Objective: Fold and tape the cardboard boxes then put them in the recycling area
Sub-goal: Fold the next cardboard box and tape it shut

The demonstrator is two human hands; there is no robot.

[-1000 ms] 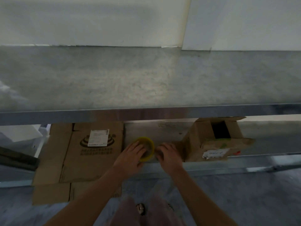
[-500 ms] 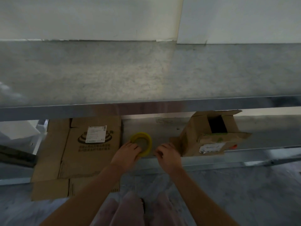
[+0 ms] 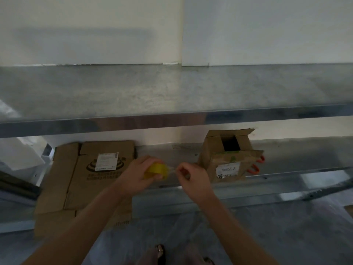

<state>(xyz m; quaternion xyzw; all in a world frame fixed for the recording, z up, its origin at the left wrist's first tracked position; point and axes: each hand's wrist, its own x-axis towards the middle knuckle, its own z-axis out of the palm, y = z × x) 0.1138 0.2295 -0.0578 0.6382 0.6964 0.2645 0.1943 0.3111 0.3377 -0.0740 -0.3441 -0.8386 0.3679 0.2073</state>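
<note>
Cardboard box flattened, brown, white label, lies on lower shelf, left. Small box upright, top open, right. Left hand grip wraps yellow tape roll; right hand grip pinches clear tape end.

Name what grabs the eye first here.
The yellow tape roll, gripped by the left hand at centre, while the right hand pinches its pulled-out end. Left of them lies a flattened cardboard box; to the right stands a small open box on the lower shelf.
</note>
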